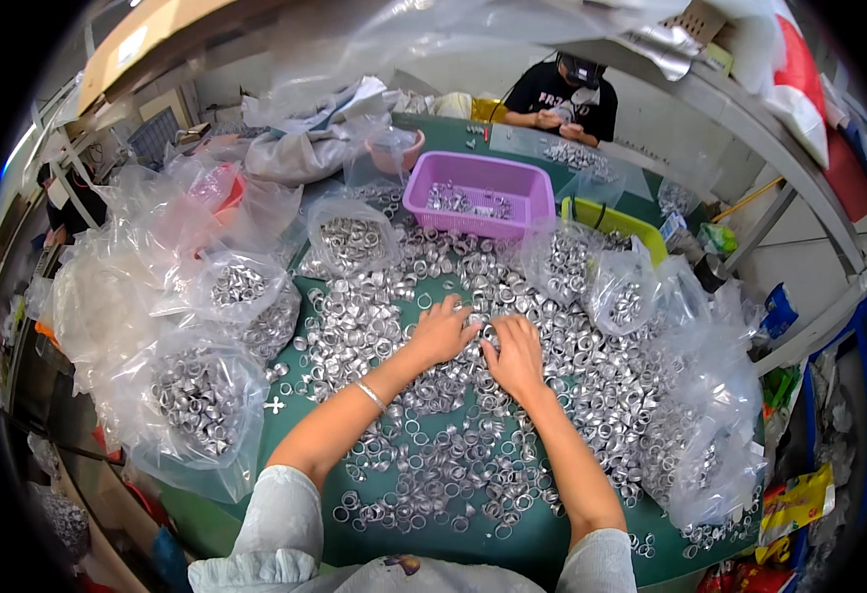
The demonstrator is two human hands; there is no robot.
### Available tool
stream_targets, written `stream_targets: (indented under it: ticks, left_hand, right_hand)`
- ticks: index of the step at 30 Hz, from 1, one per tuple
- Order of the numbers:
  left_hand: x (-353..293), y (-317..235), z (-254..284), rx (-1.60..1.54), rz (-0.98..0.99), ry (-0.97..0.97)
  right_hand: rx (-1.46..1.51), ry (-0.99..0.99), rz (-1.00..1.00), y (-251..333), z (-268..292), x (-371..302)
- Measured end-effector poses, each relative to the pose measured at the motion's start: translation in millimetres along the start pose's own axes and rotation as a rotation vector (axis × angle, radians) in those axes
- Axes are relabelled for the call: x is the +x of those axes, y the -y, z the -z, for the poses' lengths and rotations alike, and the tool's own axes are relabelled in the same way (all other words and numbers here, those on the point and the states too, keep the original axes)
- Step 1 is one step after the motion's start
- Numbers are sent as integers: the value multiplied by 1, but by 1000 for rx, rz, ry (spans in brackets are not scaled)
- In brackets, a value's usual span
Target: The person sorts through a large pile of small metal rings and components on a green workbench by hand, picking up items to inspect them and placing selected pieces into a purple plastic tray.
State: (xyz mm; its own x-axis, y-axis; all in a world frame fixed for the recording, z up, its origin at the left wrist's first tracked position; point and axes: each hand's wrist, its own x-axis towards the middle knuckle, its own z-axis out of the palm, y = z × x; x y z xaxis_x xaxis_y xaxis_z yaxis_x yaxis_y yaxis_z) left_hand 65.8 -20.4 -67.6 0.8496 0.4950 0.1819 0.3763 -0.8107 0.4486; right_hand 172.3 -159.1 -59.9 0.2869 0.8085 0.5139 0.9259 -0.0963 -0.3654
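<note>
a green table, and over its middle a wide heap of silver rings.
clear bags of metal parts crowd the left and right edges; green surface shows along the near side. at the far side are a purple basket and a person in a black shirt with white letters. a yellow packet at right carries print. the left hand has fingers spread, the right hand fingers bent; both touch the rings, but if they grasp any i cannot tell.
</note>
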Motion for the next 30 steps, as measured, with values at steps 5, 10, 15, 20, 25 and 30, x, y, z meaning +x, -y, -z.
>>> stream_targets:
  ticks: [5,10,15,20,25,30]
  left_hand:
    - [-10,4,3,35,-40,-26]
    - [-9,1,6,17,-40,-13]
    - [-11,0,12,14,-19,30]
    - [-11,-1,11,11,-31,16]
    - [-16,-3,10,13,-26,47]
    - [-19,-2,8,30,-33,47]
  right_hand:
    - [-50,15,-79,10,-7,1]
    - [-80,50,-87,9,-7,3]
    - [-76,-7,-74,9,-10,2]
    - [-78,26,-84,13,-7,2]
    - [-31,64,-64,10,-5,-2]
    - [-57,53,-51,15,-4,-4]
